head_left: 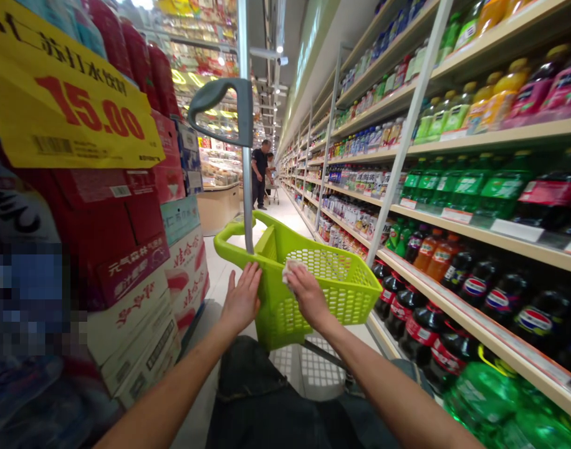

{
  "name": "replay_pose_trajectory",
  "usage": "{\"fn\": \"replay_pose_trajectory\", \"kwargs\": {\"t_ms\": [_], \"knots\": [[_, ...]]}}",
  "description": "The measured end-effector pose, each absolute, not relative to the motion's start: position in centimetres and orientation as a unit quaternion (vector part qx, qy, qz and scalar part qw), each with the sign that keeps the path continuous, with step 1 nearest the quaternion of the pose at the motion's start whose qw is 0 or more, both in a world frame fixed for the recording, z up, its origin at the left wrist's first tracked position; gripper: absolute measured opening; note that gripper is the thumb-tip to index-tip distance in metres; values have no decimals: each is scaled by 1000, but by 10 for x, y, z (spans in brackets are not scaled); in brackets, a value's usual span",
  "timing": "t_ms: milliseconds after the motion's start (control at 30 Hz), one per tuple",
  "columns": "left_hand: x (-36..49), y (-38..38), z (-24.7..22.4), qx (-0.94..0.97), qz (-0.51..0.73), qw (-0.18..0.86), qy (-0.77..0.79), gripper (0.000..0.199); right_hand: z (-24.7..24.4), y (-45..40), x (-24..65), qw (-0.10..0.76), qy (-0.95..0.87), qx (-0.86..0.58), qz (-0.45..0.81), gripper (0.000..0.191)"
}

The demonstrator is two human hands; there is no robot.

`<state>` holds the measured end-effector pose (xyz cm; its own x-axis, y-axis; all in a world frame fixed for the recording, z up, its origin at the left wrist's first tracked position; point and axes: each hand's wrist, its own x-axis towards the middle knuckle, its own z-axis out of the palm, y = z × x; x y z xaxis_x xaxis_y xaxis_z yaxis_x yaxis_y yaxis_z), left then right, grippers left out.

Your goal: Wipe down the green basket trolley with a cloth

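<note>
In front of my knees stands a lime-green shopping basket (271, 312) with perforated sides. A metal pole (248, 187) rises from its near left corner and carries a grey loop handle (243, 112). My left hand (242, 299) lies with fingers stretched against the basket's left wall, holding nothing. At the top rim on the near side, my right hand (308, 293) presses a crumpled white wipe (290, 269) to the plastic. Part of the wipe is hidden under the fingers.
Shelves of bottled drinks (472, 181) line the right side, with large green bottles (486, 393) low and close. Stacked drink cartons (126, 312) and a yellow price sign (75, 93) stand at the left. Farther down the aisle a person (260, 174) stands by a cart (272, 193).
</note>
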<state>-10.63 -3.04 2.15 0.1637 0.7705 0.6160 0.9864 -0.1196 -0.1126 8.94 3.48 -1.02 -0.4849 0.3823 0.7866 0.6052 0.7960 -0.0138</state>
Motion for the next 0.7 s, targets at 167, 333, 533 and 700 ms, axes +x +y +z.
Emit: {"fn": "replay_pose_trajectory", "kwargs": {"t_ms": [167,333,533,700], "knots": [[-67,-16,31,-752,-194,244,-581,62,-29,36,126,330,-877,-330,-116,31],[-50,-3,38,-777,-150,226,-568,59,-31,41,150,383,-844,-352,-132,40],[-53,6,41,-778,-118,216,-577,56,-51,37,181,319,-864,-378,-87,29],[-60,8,48,-753,-135,259,-590,52,-39,51,187,410,-817,-381,-137,37]]}}
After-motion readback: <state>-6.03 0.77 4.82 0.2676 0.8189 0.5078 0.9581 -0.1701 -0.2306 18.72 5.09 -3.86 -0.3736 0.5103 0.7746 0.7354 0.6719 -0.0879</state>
